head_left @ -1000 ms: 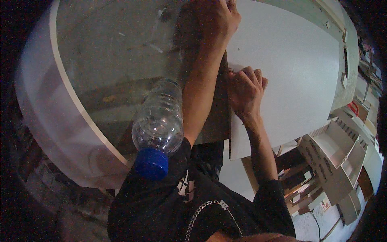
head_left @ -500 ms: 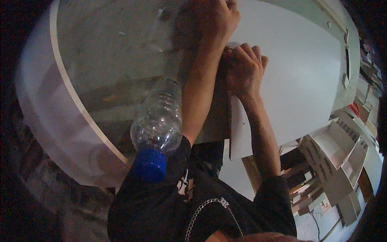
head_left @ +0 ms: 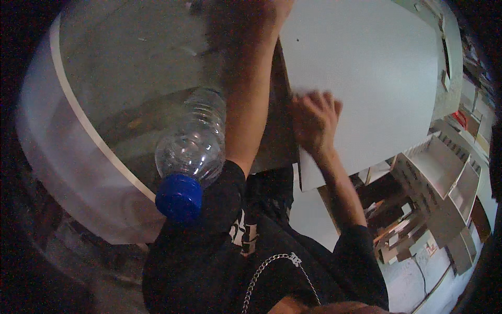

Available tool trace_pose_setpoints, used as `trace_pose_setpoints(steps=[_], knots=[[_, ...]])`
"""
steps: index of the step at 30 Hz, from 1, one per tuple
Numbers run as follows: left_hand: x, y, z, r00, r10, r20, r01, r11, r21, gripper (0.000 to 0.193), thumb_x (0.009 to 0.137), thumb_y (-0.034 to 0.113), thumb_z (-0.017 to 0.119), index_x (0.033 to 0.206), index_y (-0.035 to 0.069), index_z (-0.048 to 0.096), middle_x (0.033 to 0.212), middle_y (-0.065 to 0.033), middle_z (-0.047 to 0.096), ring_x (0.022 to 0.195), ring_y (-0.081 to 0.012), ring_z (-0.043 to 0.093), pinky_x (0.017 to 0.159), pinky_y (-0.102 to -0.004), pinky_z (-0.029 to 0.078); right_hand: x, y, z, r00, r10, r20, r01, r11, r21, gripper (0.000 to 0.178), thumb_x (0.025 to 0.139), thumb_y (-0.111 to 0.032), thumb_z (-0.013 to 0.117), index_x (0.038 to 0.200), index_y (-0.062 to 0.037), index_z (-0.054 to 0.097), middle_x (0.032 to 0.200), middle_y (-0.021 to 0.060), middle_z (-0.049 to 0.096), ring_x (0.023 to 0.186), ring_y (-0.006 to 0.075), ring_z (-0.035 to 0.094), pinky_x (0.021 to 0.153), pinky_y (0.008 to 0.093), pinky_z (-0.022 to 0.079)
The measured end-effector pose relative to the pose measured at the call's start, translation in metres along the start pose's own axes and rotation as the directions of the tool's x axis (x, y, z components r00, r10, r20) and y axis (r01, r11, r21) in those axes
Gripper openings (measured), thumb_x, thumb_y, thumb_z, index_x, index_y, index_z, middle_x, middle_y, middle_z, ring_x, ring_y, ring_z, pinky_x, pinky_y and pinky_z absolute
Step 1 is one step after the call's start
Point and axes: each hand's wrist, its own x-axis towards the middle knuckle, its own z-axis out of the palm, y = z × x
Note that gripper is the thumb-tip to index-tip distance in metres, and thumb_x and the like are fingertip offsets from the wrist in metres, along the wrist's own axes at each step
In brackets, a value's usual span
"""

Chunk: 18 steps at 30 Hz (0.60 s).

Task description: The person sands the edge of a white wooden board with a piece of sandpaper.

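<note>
- My right hand (head_left: pixel 316 123) is at the long left edge of the white panel (head_left: pixel 366 89), knuckles up and fingers bent; I judge that it sits there to follow or steady that edge.
- Those fingers look narrow and curled, but they are blurred and their tips are turned away, so I cannot tell whether they pinch anything.
- My left hand (head_left: pixel 272 11) is at the far end of my outstretched forearm, cut off by the upper border; I cannot tell if its fingers are wide, narrow or holding something.
- The panel lies flat on the grey counter (head_left: pixel 125 73), right of my left forearm, and its near corner seems to reach past the counter's near edge, perhaps so I can get at the side.
- Just beside that forearm is 1 clear bottle (head_left: pixel 191 152) with a blue cap (head_left: pixel 179 198) pointing up toward me (no liquid that I can make out); it probably stands there simply as a handy spot.
- The dark band between my forearm and the panel is too dim to read.
- Off to the right, a pale open-fronted unit (head_left: pixel 436 166) sits among clutter too small to sort out.
</note>
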Motion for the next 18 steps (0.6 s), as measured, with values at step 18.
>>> trace_pose_setpoints(steps=[18], knots=[[0.006, 0.000, 0.003, 1.000, 0.006, 0.024, -0.008, 0.994, 0.112, 0.034, 0.091, 0.009, 0.068, 0.122, 0.001, 0.057, 0.103, -0.0167, 0.068, 0.095, -0.0328, 0.067, 0.081, -0.0446, 0.056, -0.079, -0.019, -0.012, 0.998, 0.020, -0.059, -0.016, 0.998, 0.062, 0.015, 0.074, -0.009, 0.071, 0.087, -0.0152, 0.069, 0.087, 0.0010, 0.060, 0.085, 0.0244, 0.053, 0.079, 0.0395, 0.033]])
